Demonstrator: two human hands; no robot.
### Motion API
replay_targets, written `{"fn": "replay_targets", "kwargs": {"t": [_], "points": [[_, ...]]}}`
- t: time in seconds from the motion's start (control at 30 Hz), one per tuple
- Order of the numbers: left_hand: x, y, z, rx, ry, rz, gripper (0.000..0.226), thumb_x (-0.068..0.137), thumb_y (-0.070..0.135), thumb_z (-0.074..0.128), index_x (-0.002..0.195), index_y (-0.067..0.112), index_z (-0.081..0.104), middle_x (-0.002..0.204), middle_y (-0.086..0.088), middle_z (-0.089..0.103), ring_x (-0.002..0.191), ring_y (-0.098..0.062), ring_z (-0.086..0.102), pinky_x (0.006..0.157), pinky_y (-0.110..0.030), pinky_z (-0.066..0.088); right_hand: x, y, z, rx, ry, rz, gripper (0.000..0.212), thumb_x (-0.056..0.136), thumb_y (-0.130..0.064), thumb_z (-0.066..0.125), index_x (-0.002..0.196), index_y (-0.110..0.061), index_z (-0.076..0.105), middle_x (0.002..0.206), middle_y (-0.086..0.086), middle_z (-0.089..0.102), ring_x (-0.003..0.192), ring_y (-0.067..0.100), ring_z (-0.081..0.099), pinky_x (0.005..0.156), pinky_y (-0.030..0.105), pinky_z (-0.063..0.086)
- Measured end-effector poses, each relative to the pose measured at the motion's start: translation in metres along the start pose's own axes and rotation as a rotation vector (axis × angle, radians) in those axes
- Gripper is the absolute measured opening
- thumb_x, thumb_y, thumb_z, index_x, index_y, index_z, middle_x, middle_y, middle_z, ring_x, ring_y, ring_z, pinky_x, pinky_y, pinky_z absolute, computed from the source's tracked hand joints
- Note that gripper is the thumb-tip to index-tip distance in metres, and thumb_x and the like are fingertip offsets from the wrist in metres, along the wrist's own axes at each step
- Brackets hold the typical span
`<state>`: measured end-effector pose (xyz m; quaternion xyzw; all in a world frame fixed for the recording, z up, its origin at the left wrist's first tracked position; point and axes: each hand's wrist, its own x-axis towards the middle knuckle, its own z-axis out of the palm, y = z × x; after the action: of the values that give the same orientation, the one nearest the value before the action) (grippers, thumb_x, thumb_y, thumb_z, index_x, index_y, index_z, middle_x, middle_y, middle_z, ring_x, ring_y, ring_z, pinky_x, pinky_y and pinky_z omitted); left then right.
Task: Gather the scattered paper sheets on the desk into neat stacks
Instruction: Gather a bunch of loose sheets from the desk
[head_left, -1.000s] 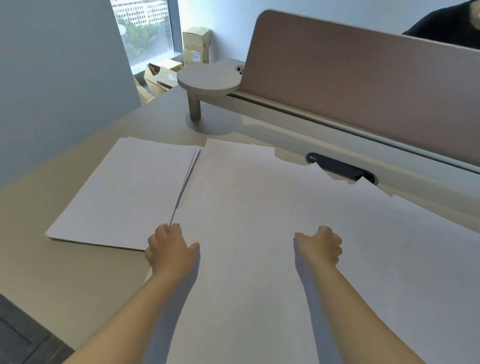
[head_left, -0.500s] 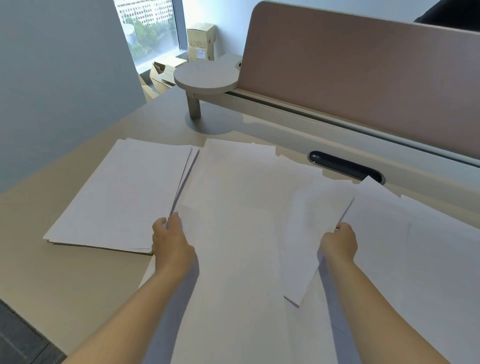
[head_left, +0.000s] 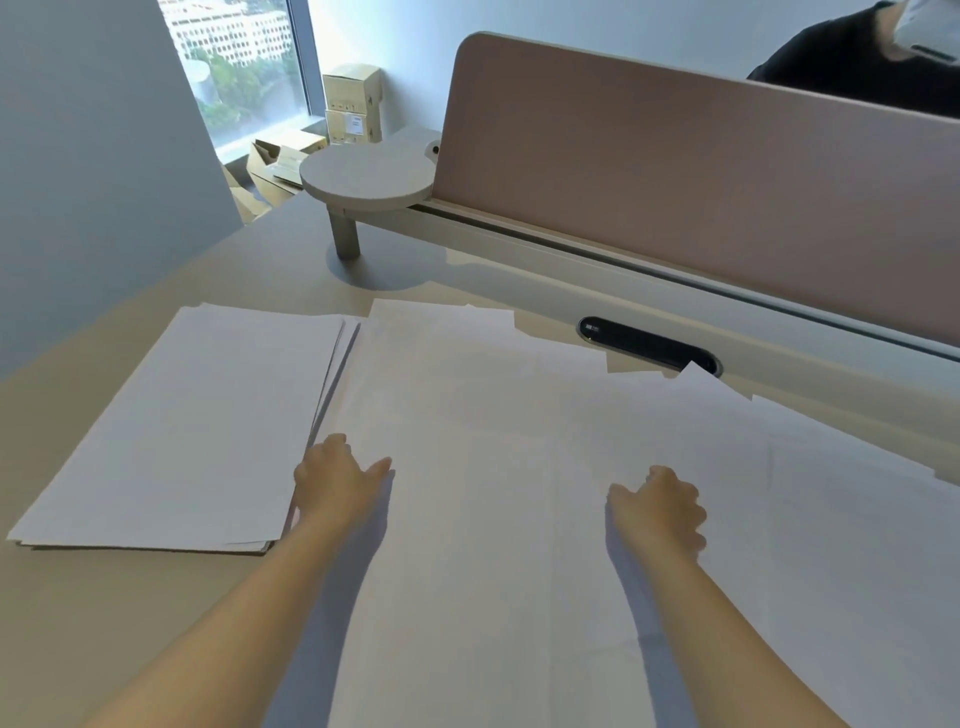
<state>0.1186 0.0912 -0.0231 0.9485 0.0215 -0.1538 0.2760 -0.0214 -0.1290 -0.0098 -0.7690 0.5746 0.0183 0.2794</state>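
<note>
A pink divider panel closes off the far side of the desk, with 1 round shelf on a post at its left end and 1 dark cable slot partly covered by paper corners. 1 tidy stack lies left; loose overlapping sheets spread across the middle and right. 2 hands rest on those sheets: left hand and right hand, fingers loosely curled, pinching nothing visible.

The beige desk carries a squared paper stack left of both hands and overlapping loose sheets beneath them.
</note>
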Motion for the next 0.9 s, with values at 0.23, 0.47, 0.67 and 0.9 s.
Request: {"fn": "replay_targets", "kwargs": {"t": [0.23,0.47,0.67,0.9], "points": [[-0.004,0.004,0.01,0.219,-0.046,-0.01,0.081,0.083,0.058,0.049,0.143,0.011,0.02,0.146,-0.015,0.024,0.134,-0.035,0.023,0.109,-0.042,0.024,-0.002,0.0,0.011,-0.039,-0.043,-0.001,0.061,0.089,-0.04,0.048,0.14,-0.011,0.03,0.142,0.01,0.032,0.129,0.031,0.031,0.103,0.044,0.03],[-0.009,0.022,0.024,0.194,-0.12,0.123,0.082,0.082,0.056,0.053,0.144,0.014,0.019,0.147,-0.01,0.022,0.133,-0.032,0.023,0.107,-0.04,0.025,0.014,0.011,0.002,-0.101,0.009,0.016,0.065,0.089,-0.047,0.046,0.141,-0.011,0.029,0.144,0.01,0.028,0.131,0.032,0.029,0.105,0.044,0.027],[-0.007,0.025,0.026,0.215,-0.082,0.133,0.074,0.084,0.055,0.051,0.142,0.015,0.025,0.144,-0.01,0.029,0.13,-0.03,0.03,0.104,-0.04,0.029,0.023,0.024,-0.007,-0.025,0.04,0.059,0.066,0.088,-0.044,0.049,0.142,-0.012,0.028,0.145,0.011,0.03,0.132,0.032,0.03,0.105,0.045,0.028],[-0.009,0.037,0.035,0.118,-0.104,0.087,0.073,0.084,0.048,0.056,0.14,0.012,0.028,0.141,-0.013,0.029,0.129,-0.034,0.03,0.105,-0.042,0.03,0.011,0.016,0.005,-0.105,-0.038,-0.055,0.066,0.091,-0.047,0.044,0.144,-0.014,0.023,0.149,0.007,0.023,0.136,0.029,0.023,0.109,0.043,0.023]]}}
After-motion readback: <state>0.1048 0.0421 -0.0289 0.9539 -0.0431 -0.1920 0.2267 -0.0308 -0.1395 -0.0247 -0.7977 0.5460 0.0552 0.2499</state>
